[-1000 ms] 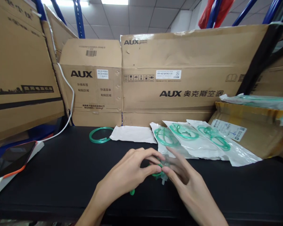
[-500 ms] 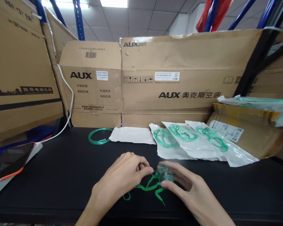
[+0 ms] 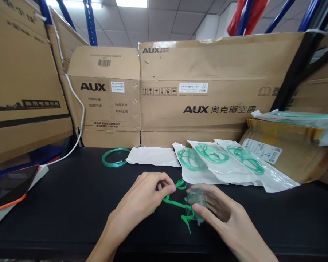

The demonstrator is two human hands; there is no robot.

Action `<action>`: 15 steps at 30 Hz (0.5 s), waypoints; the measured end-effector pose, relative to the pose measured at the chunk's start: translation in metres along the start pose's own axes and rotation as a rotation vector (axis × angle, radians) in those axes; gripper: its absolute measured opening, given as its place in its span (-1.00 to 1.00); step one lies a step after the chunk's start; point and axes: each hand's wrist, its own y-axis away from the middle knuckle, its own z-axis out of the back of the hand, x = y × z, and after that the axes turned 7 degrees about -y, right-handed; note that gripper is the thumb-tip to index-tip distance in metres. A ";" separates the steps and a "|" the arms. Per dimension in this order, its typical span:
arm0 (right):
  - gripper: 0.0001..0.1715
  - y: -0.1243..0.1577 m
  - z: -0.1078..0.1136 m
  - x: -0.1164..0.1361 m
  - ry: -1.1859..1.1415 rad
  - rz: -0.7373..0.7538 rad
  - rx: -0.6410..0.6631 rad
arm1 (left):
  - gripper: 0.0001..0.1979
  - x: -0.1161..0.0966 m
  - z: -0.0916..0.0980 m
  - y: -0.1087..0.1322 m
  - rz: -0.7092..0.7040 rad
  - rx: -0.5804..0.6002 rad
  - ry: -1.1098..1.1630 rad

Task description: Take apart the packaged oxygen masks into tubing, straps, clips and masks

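Observation:
My right hand (image 3: 221,209) holds a clear, greenish oxygen mask (image 3: 197,200) between thumb and fingers, just above the black table (image 3: 79,218). A bright green elastic strap (image 3: 177,203) runs from the mask towards my left hand (image 3: 150,193). Pinched between my left thumb and index finger is part of that strap, and a small loop of it sticks out past the fingertips. Another end of the strap dangles below the mask. The far side of the mask is partly hidden by my right fingers.
Behind my hands lie a coil of green tubing (image 3: 112,164), a white packet (image 3: 153,156) and several pouches with green tubing (image 3: 213,156). At right sits a cardboard box (image 3: 284,156) with another pouch on top. A phone (image 3: 13,185) lies at left; large cartons (image 3: 221,72) stand behind.
My left hand has risen slightly, drawing a strap loop up and away from the mask. The mask has turned in my right hand and shifted a little to the right.

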 end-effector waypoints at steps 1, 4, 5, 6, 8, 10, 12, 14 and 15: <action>-0.63 0.001 -0.001 0.002 -0.019 0.005 0.010 | -0.78 0.000 0.001 -0.001 -0.006 -0.005 0.010; -0.67 0.002 -0.005 0.006 -0.067 0.024 0.028 | -0.78 0.003 -0.001 -0.002 -0.029 -0.038 0.026; -0.68 0.002 -0.006 0.006 -0.081 0.027 0.025 | -0.79 0.004 -0.001 -0.003 -0.034 -0.048 0.031; -0.67 0.002 -0.007 0.006 -0.093 0.029 0.018 | -0.80 0.005 -0.002 -0.003 -0.038 -0.058 0.038; -0.64 0.001 -0.008 0.005 -0.105 0.026 0.024 | -0.80 0.006 -0.003 -0.003 -0.049 -0.066 0.051; -0.60 0.000 -0.008 0.004 -0.102 0.018 0.041 | -0.81 0.006 -0.003 -0.003 -0.071 -0.063 0.067; -0.57 -0.001 -0.009 0.003 -0.100 0.007 0.059 | -0.83 0.006 -0.003 -0.003 -0.096 -0.062 0.075; -0.55 -0.001 -0.010 0.004 -0.111 -0.006 0.075 | -0.86 0.006 -0.004 -0.004 -0.121 -0.053 0.074; -0.55 -0.001 -0.011 0.004 -0.124 -0.009 0.080 | -0.87 0.007 -0.004 -0.004 -0.133 -0.046 0.072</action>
